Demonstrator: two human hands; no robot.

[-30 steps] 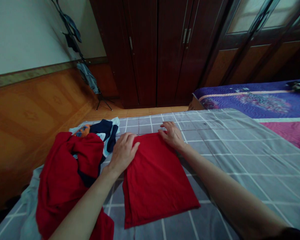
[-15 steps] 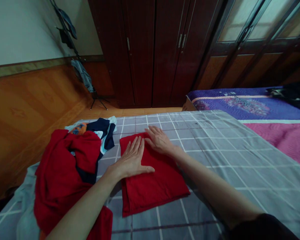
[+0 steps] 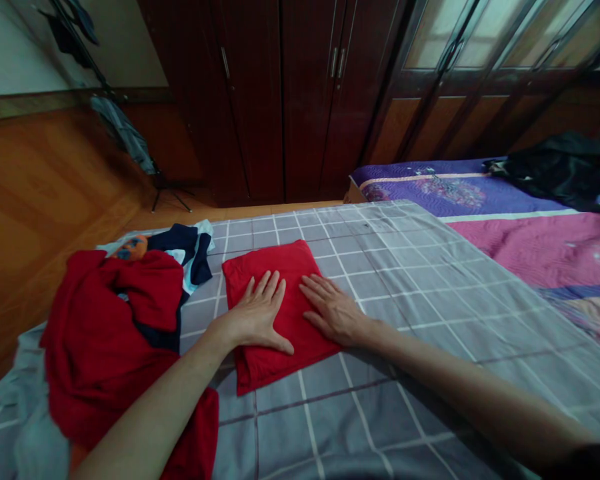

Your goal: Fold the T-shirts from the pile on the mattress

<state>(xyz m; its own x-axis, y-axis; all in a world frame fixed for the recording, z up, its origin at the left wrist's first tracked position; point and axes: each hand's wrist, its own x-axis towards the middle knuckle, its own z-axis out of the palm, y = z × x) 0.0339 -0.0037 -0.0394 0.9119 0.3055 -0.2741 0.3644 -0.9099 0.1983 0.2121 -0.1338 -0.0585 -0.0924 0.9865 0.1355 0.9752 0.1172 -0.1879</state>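
Observation:
A folded red cloth garment (image 3: 275, 257) lies flat on the grey checked bedsheet (image 3: 380, 267); its exact kind I cannot tell. My left hand (image 3: 260, 313) rests palm down on its left part, fingers spread and thumb stretched toward me. On the right edge of the same garment lies my right hand (image 3: 333, 310), flat, with fingers extended. Neither hand grips the fabric. Left of my left forearm is a heap of clothes, mostly a crumpled red garment (image 3: 105, 333), with navy and white cloth (image 3: 195, 257) at its far end.
Behind the bed stands a dark wooden wardrobe (image 3: 305, 107). A thin coat stand (image 3: 103, 80) with hanging clothes is at the far left. To the right, a purple and pink bedspread (image 3: 520, 243) carries a dark garment (image 3: 560, 170).
My right hand has slid toward me, from the garment's far edge to its right side. My left hand stays on the fabric. The camera view has shifted rightward.

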